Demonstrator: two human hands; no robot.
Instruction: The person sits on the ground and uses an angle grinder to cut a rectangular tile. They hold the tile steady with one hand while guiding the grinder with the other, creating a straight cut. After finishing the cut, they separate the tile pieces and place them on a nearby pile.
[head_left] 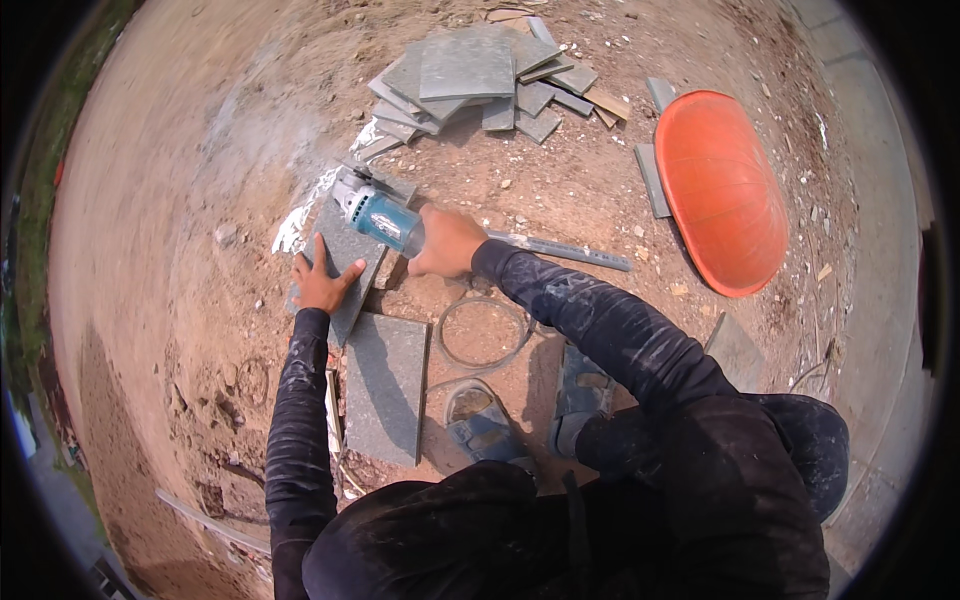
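Observation:
My right hand (450, 242) is wrapped around the rear of a blue angle grinder (385, 218). Its grey metal head and disc lie over the far part of a grey stone tile (340, 228); I cannot tell whether the disc touches it. On the near left part of that tile, my left hand (322, 290) rests with fingers spread and thumb out to the right, holding nothing. Closer to me, a second grey tile (385, 390) lies beside my left foot, crossed by a shadow. White dust or powder (292, 230) marks the ground left of the grinder.
A loose stack of grey tiles and offcuts (466, 66) stands ahead. To the right, an upturned orange tub (722, 190) sits against tile pieces. A long grey metal bar (575, 251) lies behind my right wrist. A looped cable (443, 345) lies before my sandalled feet (484, 420).

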